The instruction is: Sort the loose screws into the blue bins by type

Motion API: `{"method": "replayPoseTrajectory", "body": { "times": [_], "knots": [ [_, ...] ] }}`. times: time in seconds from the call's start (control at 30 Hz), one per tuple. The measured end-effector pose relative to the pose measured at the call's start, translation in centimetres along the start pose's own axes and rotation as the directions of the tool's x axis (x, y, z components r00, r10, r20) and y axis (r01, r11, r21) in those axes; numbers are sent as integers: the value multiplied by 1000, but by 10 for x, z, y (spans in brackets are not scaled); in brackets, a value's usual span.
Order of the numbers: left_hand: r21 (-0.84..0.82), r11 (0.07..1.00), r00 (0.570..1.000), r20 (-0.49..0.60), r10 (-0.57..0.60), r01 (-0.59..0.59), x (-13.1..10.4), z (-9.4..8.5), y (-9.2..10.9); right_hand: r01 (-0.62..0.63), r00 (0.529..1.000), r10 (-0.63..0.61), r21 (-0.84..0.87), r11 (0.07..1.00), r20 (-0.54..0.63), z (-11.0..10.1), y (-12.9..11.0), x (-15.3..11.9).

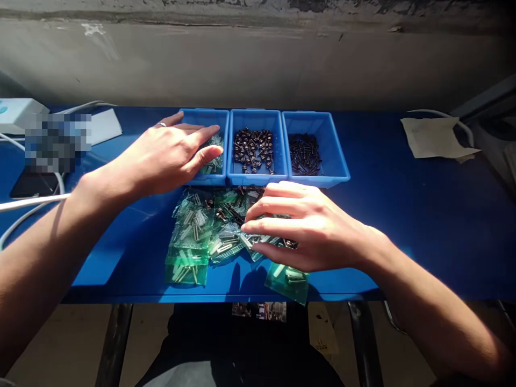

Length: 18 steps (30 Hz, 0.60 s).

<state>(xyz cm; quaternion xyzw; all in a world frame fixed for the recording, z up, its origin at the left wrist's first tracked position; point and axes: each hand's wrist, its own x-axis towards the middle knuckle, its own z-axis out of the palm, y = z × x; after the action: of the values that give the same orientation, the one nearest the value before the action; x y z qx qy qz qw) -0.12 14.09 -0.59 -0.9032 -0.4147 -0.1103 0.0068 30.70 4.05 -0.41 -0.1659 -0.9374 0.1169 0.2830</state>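
Note:
My left hand (177, 150) is over the left blue bin (205, 180), fingers spread, partly hiding the small clear packets (213, 156) inside. Dark bolts lie in the middle bin (258, 177), and thin dark screws (304, 154) in the right bin (338, 161). In front of the bins several green plastic bags (187, 266) with pale plugs and screws overlap in a pile. Above the right part of this pile my right hand (298, 226) hovers or rests with its fingers apart, holding nothing visible; whether it touches the bags cannot be told.
A white device (22, 115), cables and a dark phone (34, 183) lie at the left of the blue table (403, 236). A beige paper (437, 138) and a cable are at the right. A wall rises behind.

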Motion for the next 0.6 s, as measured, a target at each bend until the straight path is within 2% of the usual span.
{"method": "replayPoseTrajectory", "body": {
  "times": [0.07,0.13,0.23,0.33,0.4,0.5,0.6],
  "knots": [
    [38,999,999,-18,-29,30,0,-3,4,-39,990,39,-8,999,139,-11,-9,-3],
    [53,997,999,-13,-48,48,-2,-6,7,-78,959,85,-36,996,272,-23,-22,-11],
    [15,1000,999,42,-24,24,-6,-7,8,-32,947,81,-160,987,312,-29,-45,-30],
    [-10,1000,1000,18,-21,21,-9,-6,7,104,950,7,-340,935,311,-23,-69,-47],
    [-17,1000,1000,17,-22,22,-10,-5,7,151,941,-14,-384,911,337,-17,-79,-56],
    [-38,999,999,44,4,-2,-11,-1,5,197,925,-35,-397,897,378,-13,-85,-65],
    [-96,995,999,35,-1,5,-12,5,-1,267,929,-110,-431,862,355,-16,-83,-71]
  ]
}}
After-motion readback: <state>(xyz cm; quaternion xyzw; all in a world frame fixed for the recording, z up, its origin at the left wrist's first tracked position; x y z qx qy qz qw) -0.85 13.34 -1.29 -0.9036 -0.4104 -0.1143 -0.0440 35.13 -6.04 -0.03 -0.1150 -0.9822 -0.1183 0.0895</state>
